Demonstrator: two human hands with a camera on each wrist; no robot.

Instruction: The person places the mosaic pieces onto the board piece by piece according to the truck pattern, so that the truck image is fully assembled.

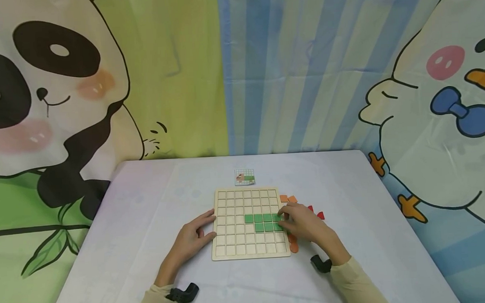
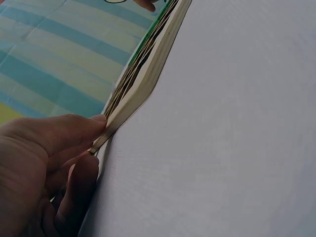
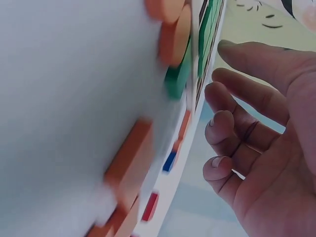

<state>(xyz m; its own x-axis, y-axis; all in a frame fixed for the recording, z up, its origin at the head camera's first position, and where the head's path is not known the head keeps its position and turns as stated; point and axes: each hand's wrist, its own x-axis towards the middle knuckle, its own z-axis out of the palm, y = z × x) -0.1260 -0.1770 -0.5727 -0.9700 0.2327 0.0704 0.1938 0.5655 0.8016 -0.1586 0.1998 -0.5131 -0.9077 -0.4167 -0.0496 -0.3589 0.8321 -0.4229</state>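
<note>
As the left hand (image 1: 191, 238) touches the board (image 1: 247, 250), the right (image 1: 306, 222) overhangs green squares (image 1: 267, 218).

The right hand (image 1: 306, 223) is hiding part of the grid board (image 1: 240, 238); the pattern card (image 1: 244, 177) is bearing details too small to tell; in right-wrist view, orange blocks (image 3: 132, 158) are blurring.
</note>
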